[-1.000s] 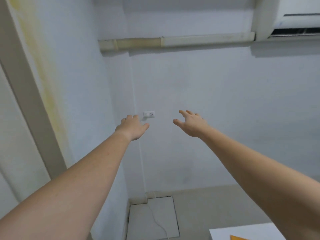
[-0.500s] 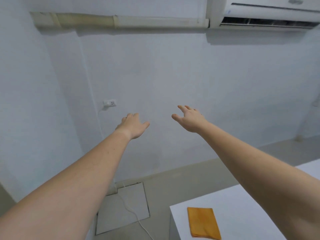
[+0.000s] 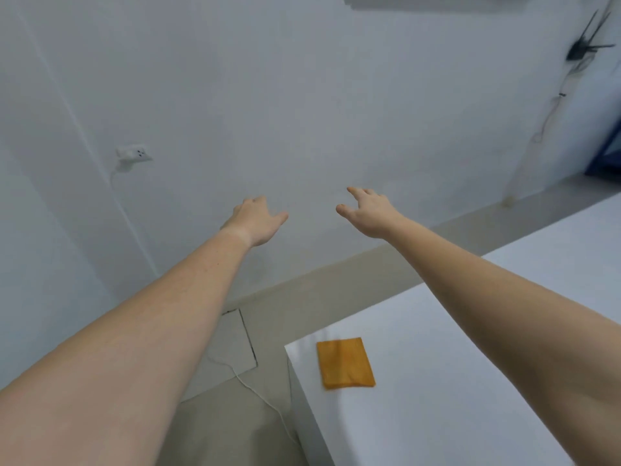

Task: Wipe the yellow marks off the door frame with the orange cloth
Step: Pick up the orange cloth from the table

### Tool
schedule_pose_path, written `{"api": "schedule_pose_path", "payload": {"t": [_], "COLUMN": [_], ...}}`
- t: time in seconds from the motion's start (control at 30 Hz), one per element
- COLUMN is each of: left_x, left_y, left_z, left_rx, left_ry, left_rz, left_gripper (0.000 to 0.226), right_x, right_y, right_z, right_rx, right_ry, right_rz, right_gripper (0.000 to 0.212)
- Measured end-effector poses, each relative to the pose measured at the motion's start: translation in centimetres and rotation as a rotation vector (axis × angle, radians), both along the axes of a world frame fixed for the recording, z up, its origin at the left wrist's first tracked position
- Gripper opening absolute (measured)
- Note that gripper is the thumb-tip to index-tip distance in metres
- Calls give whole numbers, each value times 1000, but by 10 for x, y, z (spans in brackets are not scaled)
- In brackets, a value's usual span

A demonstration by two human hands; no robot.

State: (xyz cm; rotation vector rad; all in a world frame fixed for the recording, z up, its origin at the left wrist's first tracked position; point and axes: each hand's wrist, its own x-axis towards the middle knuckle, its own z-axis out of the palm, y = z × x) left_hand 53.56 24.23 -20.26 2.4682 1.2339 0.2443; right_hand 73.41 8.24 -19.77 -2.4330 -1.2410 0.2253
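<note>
Head view: flat folded orange cloth

Both bare arms reach forward from the lower corners of the frame toward a pale wall. The left hand sits just left of centre, the right hand just right of it; both have relaxed, loosely spread fingers, hold nothing and touch nothing. In the lower middle, a folded orange cloth lies flat near the corner of a white table, which fills the lower right. At middle left a white wall socket has a plug in it, and a thin white cable trails over the beige floor at bottom centre. A black object with thin prongs hangs on the wall at upper right.
</note>
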Motion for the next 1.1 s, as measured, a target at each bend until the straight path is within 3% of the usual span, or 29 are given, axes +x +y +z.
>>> {"api": "schedule_pose_path", "payload": {"t": [0.47, 0.73, 0.97, 1.1], "left_x": [71, 76, 75, 75], "left_y": [-11, -28, -49, -58], "left_z": [-185, -282, -351, -378], "left_rx": [-406, -710, -877, -929], "left_ry": [164, 207, 195, 172], "left_rz": [-106, -39, 94, 186], "left_gripper": [84, 84, 68, 43], "right_x": [63, 62, 39, 27], "right_y": [-22, -38, -35, -26], "right_z": [-168, -279, -365, -396], "right_rx": [-200, -355, -468, -454], "right_ry": [279, 497, 659, 697], "right_rz": [-129, -267, -435, -540], "right_gripper": [68, 63, 58, 35]}}
